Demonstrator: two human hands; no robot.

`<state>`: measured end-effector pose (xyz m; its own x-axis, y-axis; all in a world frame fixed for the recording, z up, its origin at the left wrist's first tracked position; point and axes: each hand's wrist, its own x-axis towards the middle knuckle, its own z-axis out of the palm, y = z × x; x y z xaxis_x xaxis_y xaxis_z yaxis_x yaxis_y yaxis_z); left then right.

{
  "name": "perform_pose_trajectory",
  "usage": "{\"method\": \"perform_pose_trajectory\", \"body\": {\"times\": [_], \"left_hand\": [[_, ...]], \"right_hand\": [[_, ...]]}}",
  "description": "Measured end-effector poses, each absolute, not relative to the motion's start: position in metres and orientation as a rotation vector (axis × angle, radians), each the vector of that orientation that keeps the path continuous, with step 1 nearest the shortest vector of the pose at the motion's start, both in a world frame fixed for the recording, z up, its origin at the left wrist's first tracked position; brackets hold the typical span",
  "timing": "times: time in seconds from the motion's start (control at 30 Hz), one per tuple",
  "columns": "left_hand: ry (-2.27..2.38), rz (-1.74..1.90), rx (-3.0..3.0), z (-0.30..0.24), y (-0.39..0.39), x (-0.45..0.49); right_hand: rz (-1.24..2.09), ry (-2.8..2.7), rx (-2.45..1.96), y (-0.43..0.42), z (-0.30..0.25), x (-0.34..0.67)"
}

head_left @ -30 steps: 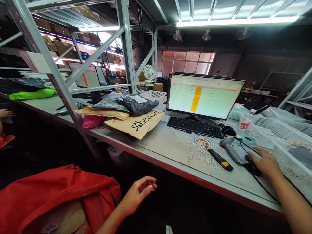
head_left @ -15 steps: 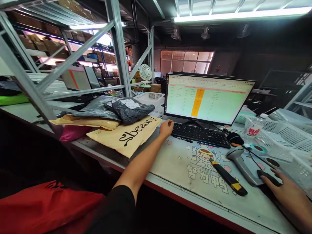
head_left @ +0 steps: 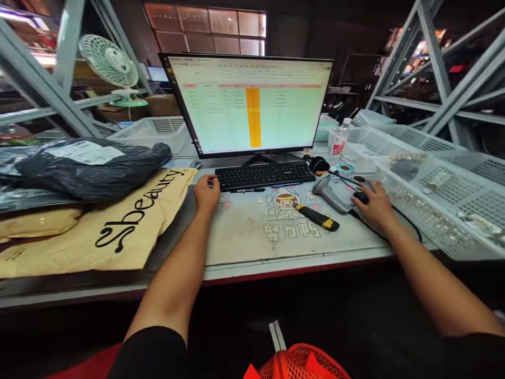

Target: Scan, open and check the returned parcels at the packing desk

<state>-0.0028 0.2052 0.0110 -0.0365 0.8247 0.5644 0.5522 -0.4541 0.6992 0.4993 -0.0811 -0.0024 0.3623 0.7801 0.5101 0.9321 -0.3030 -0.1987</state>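
Note:
My left hand (head_left: 207, 192) rests at the left end of the black keyboard (head_left: 268, 175), fingers curled in and nothing visible in them. On the right, my right hand (head_left: 374, 202) lies over a black computer mouse (head_left: 360, 197), fingers around it. A grey barcode scanner (head_left: 331, 193) lies just left of that hand. Nearer the middle of the printed desk mat (head_left: 232, 242) is a black-and-yellow utility knife (head_left: 317, 217). Pens (head_left: 248, 190) lie along the keyboard's front edge. Behind the keyboard stands a monitor (head_left: 288, 118) showing a spreadsheet with an orange column.
A cream "Sbeauty" bag (head_left: 130, 231) and black plastic parcels (head_left: 90, 171) are piled at left. White perforated baskets (head_left: 418, 221) line the right side, near a plastic bottle (head_left: 339, 139) and tape rolls (head_left: 345, 168). A small fan (head_left: 112, 63) and metal rack posts (head_left: 430, 58) stand behind.
The view has swung right and down toward the desk. My left hand stays by the keyboard's left end, and my right hand stays on the mouse, now fully in view.

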Motion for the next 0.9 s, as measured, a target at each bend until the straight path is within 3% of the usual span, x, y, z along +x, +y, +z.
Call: {"method": "perform_pose_trajectory", "body": {"times": [0.4,0.6,0.9], "left_hand": [[1.456,1.492,1.947,0.016,0.196,-0.005],[1.437,1.436,1.996,0.011,0.198,-0.005],[1.389,1.436,2.07,0.0,0.203,-0.005]], "right_hand": [[-0.266,-1.718,-2.16,-0.073,-0.014,0.409],[-0.499,-1.459,-2.166,-0.081,0.001,0.472],[-0.516,-1.459,-2.249,-0.083,-0.049,0.551]]}}
